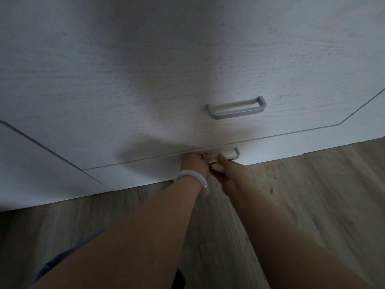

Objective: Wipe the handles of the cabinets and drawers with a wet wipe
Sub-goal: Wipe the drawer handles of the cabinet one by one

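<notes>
Wet wipe [216,168], white and crumpled, is pinched against the lower drawer handle [233,156] by the right hand [226,167], its grip curled round the cloth. The handle's left end is gripped by the left hand [194,164], which bears a white bangle [192,180]. An upper drawer handle [236,108] is left untouched above; wooden floor [302,195] lies below.

Just above the two hands' grip, the upper drawer front [145,84] looks like pale, matt wood-grain laminate with fine streaks. Its handle [236,107] appears to be brushed grey metal with a satin sheen. Below the grip, the floor [312,195] is wood-look plank, smooth and dull. On the left wrist, the bangle [195,181] is white, glossy and translucent.
</notes>
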`<state>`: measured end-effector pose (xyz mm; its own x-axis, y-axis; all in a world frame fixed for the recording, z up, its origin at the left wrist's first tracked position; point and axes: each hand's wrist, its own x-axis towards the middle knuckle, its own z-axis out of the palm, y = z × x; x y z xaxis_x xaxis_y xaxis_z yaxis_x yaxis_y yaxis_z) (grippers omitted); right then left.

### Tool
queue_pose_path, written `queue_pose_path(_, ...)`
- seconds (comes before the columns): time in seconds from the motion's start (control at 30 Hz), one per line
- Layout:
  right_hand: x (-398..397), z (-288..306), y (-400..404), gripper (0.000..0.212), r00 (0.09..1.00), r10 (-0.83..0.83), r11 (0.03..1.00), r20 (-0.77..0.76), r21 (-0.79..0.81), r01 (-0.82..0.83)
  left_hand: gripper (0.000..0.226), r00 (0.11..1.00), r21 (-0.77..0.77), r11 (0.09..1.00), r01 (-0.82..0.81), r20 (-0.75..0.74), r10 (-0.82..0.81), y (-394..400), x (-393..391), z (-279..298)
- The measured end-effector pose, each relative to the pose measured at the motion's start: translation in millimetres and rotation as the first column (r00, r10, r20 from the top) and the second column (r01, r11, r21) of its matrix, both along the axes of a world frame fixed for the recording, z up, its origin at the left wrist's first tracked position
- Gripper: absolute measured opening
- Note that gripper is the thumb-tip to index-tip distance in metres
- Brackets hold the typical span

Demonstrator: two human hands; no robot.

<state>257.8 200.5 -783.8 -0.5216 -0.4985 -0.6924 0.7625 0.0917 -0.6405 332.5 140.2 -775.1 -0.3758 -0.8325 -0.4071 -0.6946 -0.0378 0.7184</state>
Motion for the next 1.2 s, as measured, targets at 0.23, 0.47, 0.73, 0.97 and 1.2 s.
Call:
queue_pose_path(0.23,-6,0,-3,0.007,0.992,-0.123,0.992,-0.013,0.034,0.123,0.039,0.998,-0.017,0.999,0.048,0.048,-0.047,2,2,4)
queue_pose_path(0.47,-15,1,5,0.010,0.998,-0.060,0.998,0.011,0.019,0.060,0.036,0.999,-0.014,1.000,-0.008,0.044,0.009,2,-1,4)
queue_pose_path(0.73,5,-10,2,0.023,0.991,0.122,0.992,-0.055,0.029,-0.120,0.032,0.999,0.040,0.999,0.025,0.037,-0.026,2,-2,9)
queue_pose_path(0.97,-40,0,9,0.008,0.992,-0.130,0.991,0.001,-0.027,0.129,0.040,0.999,0.008,0.999,0.040,0.001,-0.040,6,7,5)
queue_pose_path(1.2,-9,5,8,0.013,0.991,0.083,0.992,-0.107,0.105,-0.071,0.036,1.000,0.068,0.998,0.013,-0.025,-0.011,1,-1,1)
